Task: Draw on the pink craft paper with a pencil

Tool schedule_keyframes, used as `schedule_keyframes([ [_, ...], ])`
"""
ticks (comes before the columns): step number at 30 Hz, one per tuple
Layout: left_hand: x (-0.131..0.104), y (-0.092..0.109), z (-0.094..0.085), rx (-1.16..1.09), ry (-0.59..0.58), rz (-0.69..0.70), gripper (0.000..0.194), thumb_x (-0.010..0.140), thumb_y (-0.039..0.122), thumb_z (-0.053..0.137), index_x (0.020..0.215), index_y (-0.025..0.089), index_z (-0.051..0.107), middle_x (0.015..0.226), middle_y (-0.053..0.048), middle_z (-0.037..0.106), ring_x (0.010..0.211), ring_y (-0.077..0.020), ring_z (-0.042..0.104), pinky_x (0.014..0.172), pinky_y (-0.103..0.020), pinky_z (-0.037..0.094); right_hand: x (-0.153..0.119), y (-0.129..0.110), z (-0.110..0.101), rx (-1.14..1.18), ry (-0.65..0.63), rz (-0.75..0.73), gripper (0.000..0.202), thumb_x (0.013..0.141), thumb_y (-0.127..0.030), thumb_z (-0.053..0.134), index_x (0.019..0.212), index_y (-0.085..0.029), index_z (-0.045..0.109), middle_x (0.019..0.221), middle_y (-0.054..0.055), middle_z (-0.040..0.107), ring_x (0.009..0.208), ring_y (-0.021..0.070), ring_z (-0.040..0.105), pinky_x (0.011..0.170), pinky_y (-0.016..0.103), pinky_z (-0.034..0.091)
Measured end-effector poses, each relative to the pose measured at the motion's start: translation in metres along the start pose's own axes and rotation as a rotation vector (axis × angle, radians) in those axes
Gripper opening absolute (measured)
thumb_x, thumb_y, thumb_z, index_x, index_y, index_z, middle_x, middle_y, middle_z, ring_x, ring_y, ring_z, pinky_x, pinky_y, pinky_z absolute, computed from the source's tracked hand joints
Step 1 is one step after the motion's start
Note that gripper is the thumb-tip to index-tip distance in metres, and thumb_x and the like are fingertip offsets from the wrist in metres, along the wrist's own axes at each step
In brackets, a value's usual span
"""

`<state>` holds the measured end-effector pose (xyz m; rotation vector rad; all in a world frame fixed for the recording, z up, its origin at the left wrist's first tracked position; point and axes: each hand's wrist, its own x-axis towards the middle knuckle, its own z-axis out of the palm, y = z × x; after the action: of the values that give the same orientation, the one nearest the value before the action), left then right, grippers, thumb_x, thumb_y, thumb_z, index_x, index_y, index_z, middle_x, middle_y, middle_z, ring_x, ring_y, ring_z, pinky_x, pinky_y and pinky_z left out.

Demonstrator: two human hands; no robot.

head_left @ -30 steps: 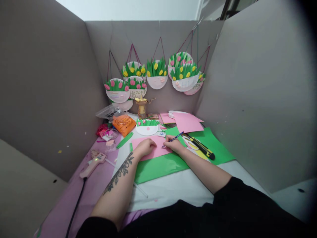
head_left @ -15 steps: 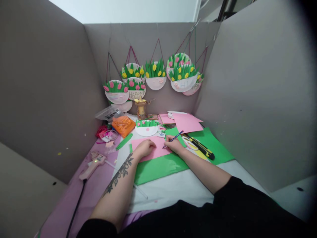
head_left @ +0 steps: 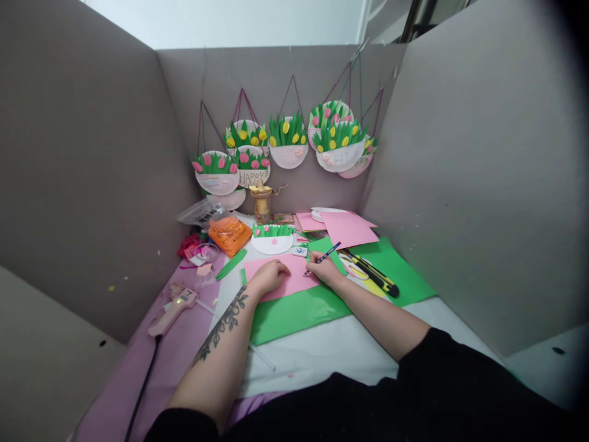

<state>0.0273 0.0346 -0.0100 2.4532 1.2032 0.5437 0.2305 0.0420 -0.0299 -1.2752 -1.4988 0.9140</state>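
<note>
My right hand (head_left: 323,269) is closed round a dark blue pencil (head_left: 329,252), its tip at the right part of a pink sheet (head_left: 294,283). On the left part of that sheet rests my left hand (head_left: 272,276), fingers curled down; whether anything is under them is hidden. The pink sheet lies on green paper (head_left: 299,317). Just behind it is a white half-round plate (head_left: 272,245) with green paper grass and pink tulips. Next to the plate sits a small white eraser (head_left: 300,251).
A pink glue gun (head_left: 172,312) with a black cord lies at left, near an orange bag (head_left: 229,233). Right of my hand are a black-and-yellow cutter (head_left: 375,275) and pink paper (head_left: 350,229). Several flower plates (head_left: 289,155) hang on the grey back panel (head_left: 276,67).
The pencil tip has shifted very slightly on the pink sheet with my right hand. My left hand stays in place. The view has tilted up a little.
</note>
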Motion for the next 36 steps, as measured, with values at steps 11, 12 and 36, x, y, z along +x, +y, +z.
schedule_keyframes([
  [11,0.0001,-0.0031,0.0027,-0.008,0.015,0.019,0.028,0.076,0.013,0.046,0.089,0.017,0.071,0.094,-0.005,0.068,0.084,-0.0149,0.061,0.086,-0.024,0.044,0.0006,-0.0005,-0.0012,-0.019,0.028,-0.035,0.015,0.055,-0.020,0.049,0.052,-0.020,0.035,0.047,-0.007,0.036,0.045,0.0093,0.041,0.043,0.020,0.035],
  [12,0.0001,-0.0028,0.0025,-0.008,0.016,0.015,0.028,0.076,0.013,0.046,0.089,0.017,0.071,0.094,-0.005,0.068,0.085,-0.0150,0.061,0.086,-0.024,0.044,0.0011,0.0005,-0.0013,-0.020,0.029,-0.037,0.015,0.055,-0.020,0.049,0.052,-0.021,0.035,0.047,-0.007,0.037,0.046,0.0094,0.041,0.043,0.020,0.036],
  [36,0.0001,-0.0004,0.0004,0.004,0.006,0.008,0.029,0.076,0.013,0.046,0.089,0.017,0.071,0.094,-0.005,0.068,0.084,-0.0152,0.061,0.085,-0.025,0.045,0.0054,0.0049,-0.0013,-0.163,0.080,-0.127,0.016,0.059,-0.021,0.050,0.052,-0.021,0.035,0.049,-0.006,0.036,0.051,0.0107,0.035,0.049,0.023,0.025],
])
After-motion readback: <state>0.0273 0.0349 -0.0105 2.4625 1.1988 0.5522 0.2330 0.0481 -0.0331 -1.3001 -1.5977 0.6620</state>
